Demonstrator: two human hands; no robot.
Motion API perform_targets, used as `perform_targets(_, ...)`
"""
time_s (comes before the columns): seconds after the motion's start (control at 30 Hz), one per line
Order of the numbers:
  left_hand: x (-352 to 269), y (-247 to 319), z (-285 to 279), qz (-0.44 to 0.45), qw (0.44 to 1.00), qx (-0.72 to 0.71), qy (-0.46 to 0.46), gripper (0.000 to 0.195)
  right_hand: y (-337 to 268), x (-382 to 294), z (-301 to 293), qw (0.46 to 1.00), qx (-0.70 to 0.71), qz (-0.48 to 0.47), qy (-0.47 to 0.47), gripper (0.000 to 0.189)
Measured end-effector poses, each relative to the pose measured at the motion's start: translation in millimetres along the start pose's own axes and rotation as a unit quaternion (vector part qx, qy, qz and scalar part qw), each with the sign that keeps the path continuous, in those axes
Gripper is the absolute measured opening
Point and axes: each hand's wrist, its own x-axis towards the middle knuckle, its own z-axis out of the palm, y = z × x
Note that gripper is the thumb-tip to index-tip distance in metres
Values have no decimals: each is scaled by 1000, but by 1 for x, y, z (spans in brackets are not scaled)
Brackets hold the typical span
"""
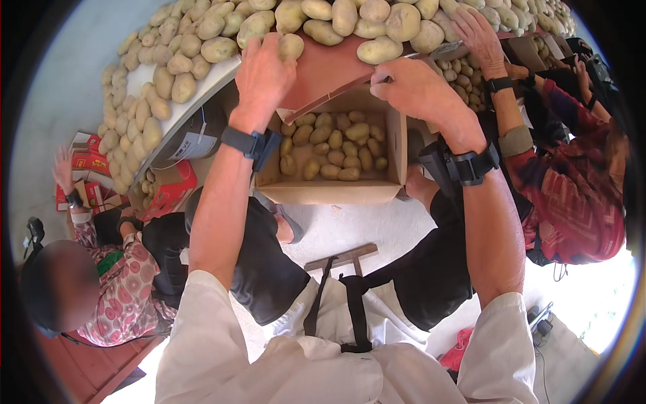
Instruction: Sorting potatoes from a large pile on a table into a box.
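Observation:
My left hand (265, 73) is at the edge of the table, its thumb and fingers around a small potato (291, 47). Bent fingers and a thumb a little apart mark my right hand (426, 96); nothing shows between the tips, and its palm is hidden. Just above that hand, a potato (379, 50) lies at the front of the heap (343, 17). Bare red-brown tabletop (325, 65) shows between my hands. Below them stands an open cardboard box (330, 193) with several potatoes (348, 146) spread over its bottom.
At right, a co-worker's hand (477, 38) reaches onto the heap, above another potato-filled box (462, 83). Another person (121, 298) sits at left by red cartons (91, 166). A red-and-brown carton (174, 189) stands under the table's white edge (189, 98).

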Motion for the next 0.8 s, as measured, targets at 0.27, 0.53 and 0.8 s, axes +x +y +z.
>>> perform_targets(0.27,16,-6,24,57,994,-84,-46,46,-6,-3,1,999,-31,-4,-8,31)
perform_targets(0.53,-7,8,13,90,989,-95,-74,42,1,-19,5,999,-24,-28,27,29)
perform_targets(0.8,-49,7,-13,95,984,-91,-120,42,12,-33,15,988,-32,-130,74,28)
